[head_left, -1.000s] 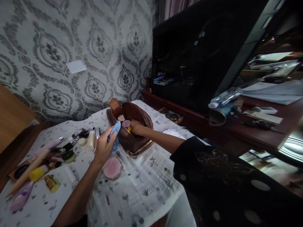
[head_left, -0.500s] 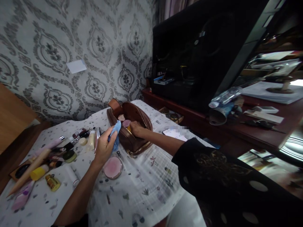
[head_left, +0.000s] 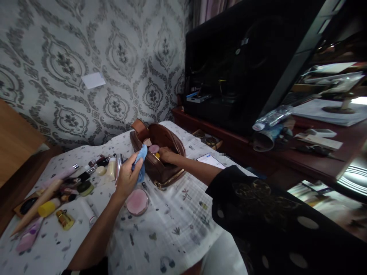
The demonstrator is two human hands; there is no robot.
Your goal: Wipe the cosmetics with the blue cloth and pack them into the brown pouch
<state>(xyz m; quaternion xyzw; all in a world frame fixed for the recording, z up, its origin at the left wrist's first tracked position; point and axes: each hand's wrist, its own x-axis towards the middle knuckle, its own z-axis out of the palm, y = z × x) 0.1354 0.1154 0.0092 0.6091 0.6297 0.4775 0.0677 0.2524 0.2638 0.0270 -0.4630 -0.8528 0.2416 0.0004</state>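
Note:
A brown handbag [head_left: 163, 176] stands unzipped on the patterned white cloth. My left hand [head_left: 127, 175] is closed on a crumpled blue cloth [head_left: 141, 154], held against the bag's left side. Inside the bag's mouth is my right hand [head_left: 168, 156], its fingers curled down and partly hidden; what they grip, if anything, I cannot make out. By those fingertips shows a small yellow item [head_left: 157, 155]. A round pink item [head_left: 153, 148] and a pale one [head_left: 147, 142] also lie in the bag. Below my left hand rests a round pink compact [head_left: 137, 202].
Cosmetics lie scattered at the left, among them a gold bottle [head_left: 65, 219], a yellow-capped item [head_left: 48, 207] and a white tube [head_left: 87, 211]. A phone [head_left: 210, 160] lies right of the bag. Behind stands a large black television [head_left: 229, 72]; a plastic bottle [head_left: 272, 117] is at the right.
My right hand has shifted very slightly inside the bag, and its sleeve has drawn a little to the left. My left hand still holds the blue cloth in nearly the same spot.

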